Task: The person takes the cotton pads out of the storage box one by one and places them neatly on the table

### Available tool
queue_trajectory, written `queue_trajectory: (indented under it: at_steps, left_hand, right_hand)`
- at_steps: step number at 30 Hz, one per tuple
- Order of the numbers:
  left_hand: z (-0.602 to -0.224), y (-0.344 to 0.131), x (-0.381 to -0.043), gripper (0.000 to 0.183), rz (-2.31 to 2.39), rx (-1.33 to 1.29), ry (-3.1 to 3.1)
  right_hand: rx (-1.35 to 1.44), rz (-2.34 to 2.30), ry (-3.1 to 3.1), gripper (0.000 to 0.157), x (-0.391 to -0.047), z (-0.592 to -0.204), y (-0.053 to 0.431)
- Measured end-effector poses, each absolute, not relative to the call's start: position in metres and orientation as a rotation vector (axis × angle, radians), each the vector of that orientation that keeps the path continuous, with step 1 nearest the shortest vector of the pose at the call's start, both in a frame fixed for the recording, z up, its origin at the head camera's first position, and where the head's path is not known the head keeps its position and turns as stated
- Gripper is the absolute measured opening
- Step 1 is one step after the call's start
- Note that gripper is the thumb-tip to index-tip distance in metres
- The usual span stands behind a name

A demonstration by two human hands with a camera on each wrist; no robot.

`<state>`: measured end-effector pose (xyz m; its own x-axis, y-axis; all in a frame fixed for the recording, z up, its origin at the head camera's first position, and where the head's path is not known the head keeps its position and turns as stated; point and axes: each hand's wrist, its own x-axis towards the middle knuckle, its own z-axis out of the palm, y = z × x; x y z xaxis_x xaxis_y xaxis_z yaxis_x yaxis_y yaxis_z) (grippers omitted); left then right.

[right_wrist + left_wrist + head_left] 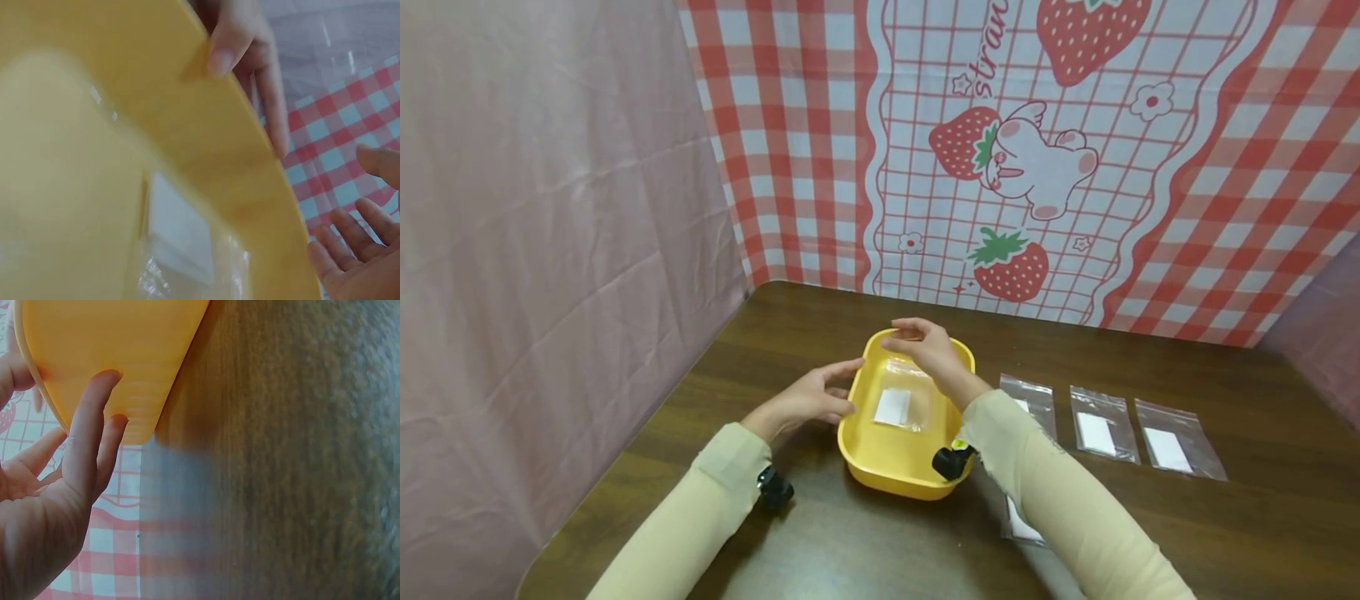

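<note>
My left hand (pixel 808 397) is at the left side of a yellow plastic tub (pixel 891 482). In the right wrist view its thumb laps over the rim, while the fingers (pixel 90 425) lie against the outer wall in the left wrist view. Inside the tub is a clear zip bag (pixel 919 413) holding a white rectangular piece (pixel 892 407). Above the tub's far end hovers my right hand (pixel 934 348); its fingers are apart and loosely bent, with nothing in them in the right wrist view.
Right of the tub lie several more clear bags with white pieces, among them a middle one (pixel 1103 425) and a rightmost one (pixel 1178 442). My right sleeve (pixel 1060 492) partly covers others. A strawberry-print cloth (pixel 1011 250) hangs behind the brown table (pixel 842 550).
</note>
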<state>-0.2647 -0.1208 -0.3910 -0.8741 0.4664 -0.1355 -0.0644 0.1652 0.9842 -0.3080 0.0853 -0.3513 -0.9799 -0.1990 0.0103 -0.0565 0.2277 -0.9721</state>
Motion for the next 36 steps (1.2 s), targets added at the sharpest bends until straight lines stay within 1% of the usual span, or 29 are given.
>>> queue_trajectory:
  at_steps: [6,10,15,20,28,36]
  left_hand:
    - [-0.392,-0.120,-0.266,0.075,1.747,0.370,2.043]
    - [-0.392,-0.120,-0.266,0.074,1.743,0.361,2.049]
    - [-0.391,-0.121,-0.266,0.075,1.751,0.375,2.034]
    - [-0.391,-0.122,-0.266,0.076,1.755,0.379,2.024]
    - [-0.391,-0.122,-0.266,0.075,1.742,0.354,2.038]
    - [-0.391,-0.121,-0.266,0.075,1.739,0.317,2.057]
  right_hand:
    - [-0.248,-1.698,2.387,0.054,-0.311,-0.363,0.087]
    - [-0.345,-1.506,2.465,0.062,-0.312,-0.369,0.090]
    - [-0.477,-1.217,2.548,0.076,-0.315,-0.375,0.095]
    - [-0.592,-0.977,2.535,0.085,-0.315,-0.376,0.098]
    - [-0.664,-0.790,2.384,0.088,-0.313,-0.376,0.106]
    - [-0.750,-0.756,2.344,0.080,-0.317,-0.378,0.112]
